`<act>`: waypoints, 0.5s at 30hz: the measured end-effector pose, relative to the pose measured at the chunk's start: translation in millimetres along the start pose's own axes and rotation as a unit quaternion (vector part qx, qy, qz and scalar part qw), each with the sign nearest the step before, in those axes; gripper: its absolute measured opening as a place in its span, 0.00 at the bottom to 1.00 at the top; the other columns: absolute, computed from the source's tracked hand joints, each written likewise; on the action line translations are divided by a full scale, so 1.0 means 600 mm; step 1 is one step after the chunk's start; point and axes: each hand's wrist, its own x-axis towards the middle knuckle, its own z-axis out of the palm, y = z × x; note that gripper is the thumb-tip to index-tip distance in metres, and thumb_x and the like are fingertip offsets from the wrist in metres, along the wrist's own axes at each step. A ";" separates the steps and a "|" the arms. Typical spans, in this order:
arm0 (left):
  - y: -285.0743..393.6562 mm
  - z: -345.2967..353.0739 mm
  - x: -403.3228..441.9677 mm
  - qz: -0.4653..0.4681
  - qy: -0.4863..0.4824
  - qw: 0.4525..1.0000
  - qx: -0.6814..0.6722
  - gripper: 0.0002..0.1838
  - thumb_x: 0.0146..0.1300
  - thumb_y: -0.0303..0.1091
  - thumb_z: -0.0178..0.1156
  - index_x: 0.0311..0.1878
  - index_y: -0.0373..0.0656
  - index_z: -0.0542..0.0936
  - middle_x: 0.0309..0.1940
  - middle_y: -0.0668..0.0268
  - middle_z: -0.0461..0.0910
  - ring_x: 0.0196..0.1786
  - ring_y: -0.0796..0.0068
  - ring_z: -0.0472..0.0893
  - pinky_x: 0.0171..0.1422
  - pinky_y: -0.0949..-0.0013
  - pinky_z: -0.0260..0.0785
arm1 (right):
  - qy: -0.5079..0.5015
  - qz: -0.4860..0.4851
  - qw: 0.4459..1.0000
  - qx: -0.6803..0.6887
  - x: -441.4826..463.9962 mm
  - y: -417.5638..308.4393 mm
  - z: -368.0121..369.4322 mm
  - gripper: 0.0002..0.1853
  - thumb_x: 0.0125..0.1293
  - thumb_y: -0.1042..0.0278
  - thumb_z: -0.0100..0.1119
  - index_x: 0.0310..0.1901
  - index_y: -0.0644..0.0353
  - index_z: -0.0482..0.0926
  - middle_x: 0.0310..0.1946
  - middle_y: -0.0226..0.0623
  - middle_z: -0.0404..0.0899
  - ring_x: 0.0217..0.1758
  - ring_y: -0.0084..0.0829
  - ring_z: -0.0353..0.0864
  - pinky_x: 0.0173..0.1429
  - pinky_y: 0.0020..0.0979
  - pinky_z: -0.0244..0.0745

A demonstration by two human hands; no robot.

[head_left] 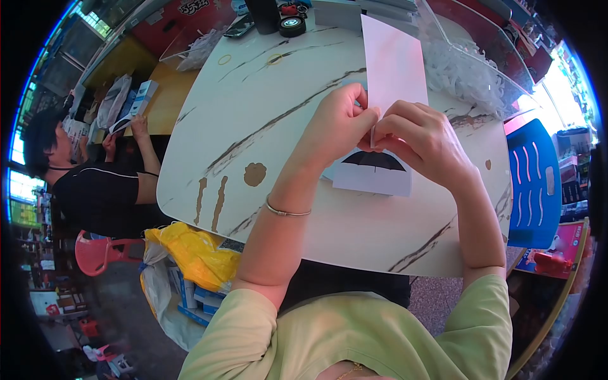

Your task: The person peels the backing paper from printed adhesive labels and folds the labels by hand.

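Observation:
A white card box [370, 180] with a black umbrella picture lies on the table under my hands. A long white card panel [398, 69] stretches away from it, beyond my fingers; whether the two are joined is hidden. My left hand [335, 123] is closed, thumb and fingers pinched together above the box. Against it, my right hand [421, 136] is closed too, fingers bent down. Between the fingertips a thin pale edge [373, 136] shows, too small to name. Part of a light blue item [330, 170] peeks out left of the box.
The marbled table [278, 114] carries a clear bin [468, 76] of translucent strips, a black cylinder [263, 16], a tape roll [292, 26] and a phone [239, 27]. A co-worker [95, 183] sits at left. A yellow bag [193, 253] and blue chair [535, 183] flank the table.

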 end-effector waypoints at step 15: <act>0.001 -0.007 0.000 -0.001 -0.040 0.996 -0.078 0.10 0.59 0.34 0.55 0.29 0.39 0.67 0.20 0.63 0.77 0.23 0.79 0.78 0.27 0.75 0.74 | 0.039 0.104 0.985 0.133 -0.007 0.003 -0.010 0.07 0.50 0.79 0.53 0.28 0.61 0.64 0.23 0.35 0.66 0.20 0.29 0.66 0.24 0.28 0.63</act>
